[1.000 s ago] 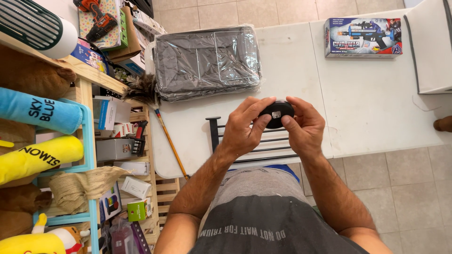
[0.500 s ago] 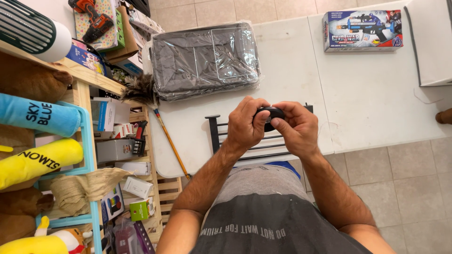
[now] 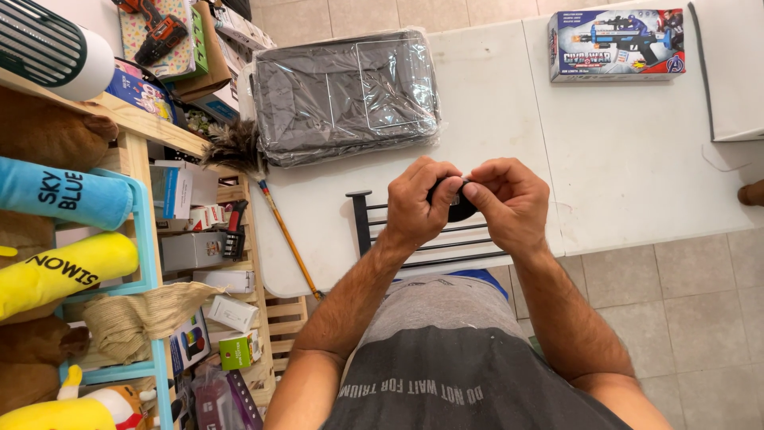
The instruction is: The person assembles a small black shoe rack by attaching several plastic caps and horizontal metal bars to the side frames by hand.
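A small black object [image 3: 460, 209] is pinched between both my hands, mostly hidden by the fingers. My left hand [image 3: 420, 203] wraps it from the left, my right hand [image 3: 509, 201] from the right, fingertips touching above it. Both hands hover over the near edge of a white table [image 3: 493, 103], above the black back rail of a chair [image 3: 414, 247].
A grey folded item in clear plastic [image 3: 346, 94] lies on the table's far left. A toy gun box [image 3: 617, 44] sits at the far right, beside a white box [image 3: 732, 72]. Cluttered wooden shelves [image 3: 143, 135] stand to the left, and a feather duster [image 3: 263, 179] leans there.
My hands have closed tighter around the black object and shifted slightly left; less of the object shows than a second ago.
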